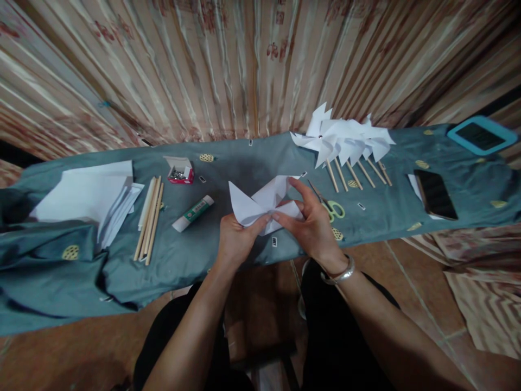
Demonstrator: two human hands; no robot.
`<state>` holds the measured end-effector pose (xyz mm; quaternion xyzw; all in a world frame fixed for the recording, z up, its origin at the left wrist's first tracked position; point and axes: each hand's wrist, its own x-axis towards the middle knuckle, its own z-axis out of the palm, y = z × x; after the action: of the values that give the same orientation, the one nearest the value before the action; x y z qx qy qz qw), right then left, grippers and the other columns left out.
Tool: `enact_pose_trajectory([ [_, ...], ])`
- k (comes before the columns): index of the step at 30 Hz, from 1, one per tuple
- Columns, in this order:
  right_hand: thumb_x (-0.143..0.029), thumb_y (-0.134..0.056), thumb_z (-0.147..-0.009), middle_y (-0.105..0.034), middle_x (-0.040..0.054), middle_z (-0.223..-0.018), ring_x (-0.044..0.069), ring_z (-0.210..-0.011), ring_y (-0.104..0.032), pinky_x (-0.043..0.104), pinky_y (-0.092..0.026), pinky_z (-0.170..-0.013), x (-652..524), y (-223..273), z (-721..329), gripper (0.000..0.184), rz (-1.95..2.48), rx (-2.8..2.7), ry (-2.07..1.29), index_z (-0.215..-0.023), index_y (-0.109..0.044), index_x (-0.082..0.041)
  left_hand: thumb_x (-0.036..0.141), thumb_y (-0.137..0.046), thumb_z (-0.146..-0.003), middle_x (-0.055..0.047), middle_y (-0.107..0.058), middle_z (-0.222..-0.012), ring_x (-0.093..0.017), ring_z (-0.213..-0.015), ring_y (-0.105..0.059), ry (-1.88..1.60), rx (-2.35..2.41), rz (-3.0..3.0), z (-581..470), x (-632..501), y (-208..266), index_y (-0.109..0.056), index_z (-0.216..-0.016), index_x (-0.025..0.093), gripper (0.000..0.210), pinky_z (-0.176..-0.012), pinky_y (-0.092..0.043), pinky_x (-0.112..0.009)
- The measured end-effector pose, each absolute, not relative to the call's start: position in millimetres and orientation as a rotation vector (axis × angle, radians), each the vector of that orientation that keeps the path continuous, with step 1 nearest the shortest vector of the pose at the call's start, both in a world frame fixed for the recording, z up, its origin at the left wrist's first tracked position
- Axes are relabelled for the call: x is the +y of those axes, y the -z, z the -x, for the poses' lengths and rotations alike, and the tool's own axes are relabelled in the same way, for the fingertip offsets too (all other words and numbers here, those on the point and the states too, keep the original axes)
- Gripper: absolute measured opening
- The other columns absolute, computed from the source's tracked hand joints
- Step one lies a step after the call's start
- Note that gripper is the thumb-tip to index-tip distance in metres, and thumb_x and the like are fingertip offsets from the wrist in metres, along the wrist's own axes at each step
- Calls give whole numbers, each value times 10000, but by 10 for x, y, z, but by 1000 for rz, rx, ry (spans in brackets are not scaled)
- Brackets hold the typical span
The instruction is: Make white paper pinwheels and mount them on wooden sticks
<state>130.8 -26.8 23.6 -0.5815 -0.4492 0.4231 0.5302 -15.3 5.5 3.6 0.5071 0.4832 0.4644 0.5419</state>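
Observation:
Between my two hands is a white paper pinwheel (266, 203), its blades folded in toward the middle and no stick seen on it. My left hand (238, 236) pinches its near edge, thumb on top near the centre. On the right side my right hand (311, 222) grips it, with the thumb close to the centre and the index finger stretched along the far right blade. A glue stick (193, 213) lies left of the paper. Just beyond my right hand are scissors with green handles (334, 209), partly hidden by it.
Finished pinwheels on sticks (345, 141) lie in a row at the back right. Leftward are an open small box of metal pins (180, 172), wooden sticks (150, 220) and stacked white paper (93, 193). A phone (435, 194) and a blue-framed device (482, 134) rest far right on the cloth-covered table (244, 163).

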Motion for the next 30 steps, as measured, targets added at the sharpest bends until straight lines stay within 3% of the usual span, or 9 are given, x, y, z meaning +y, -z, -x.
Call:
enact_pose_trajectory([
  [19,-408,-843,-645,-736,11,-878,204,-756,-702,343,-590,-665,-186,-141,-1274,797,1350,-1032,-1004,-1332,-477,-239,291,-753,-681,-61,-791,-819,-242,-745,-746,-1180,1235,-1381,181,61,19,-790,-809,138,203,-655,-573,-296],
  [30,-400,-814,-694,-742,17,-882,204,-769,-710,343,-601,-669,-171,-91,-1287,750,1320,-1080,-995,-1341,-470,-239,308,-746,-693,-49,-784,-758,-227,-688,-733,-1169,1253,-1439,195,68,7,-782,-773,135,194,-593,-539,-270],
])
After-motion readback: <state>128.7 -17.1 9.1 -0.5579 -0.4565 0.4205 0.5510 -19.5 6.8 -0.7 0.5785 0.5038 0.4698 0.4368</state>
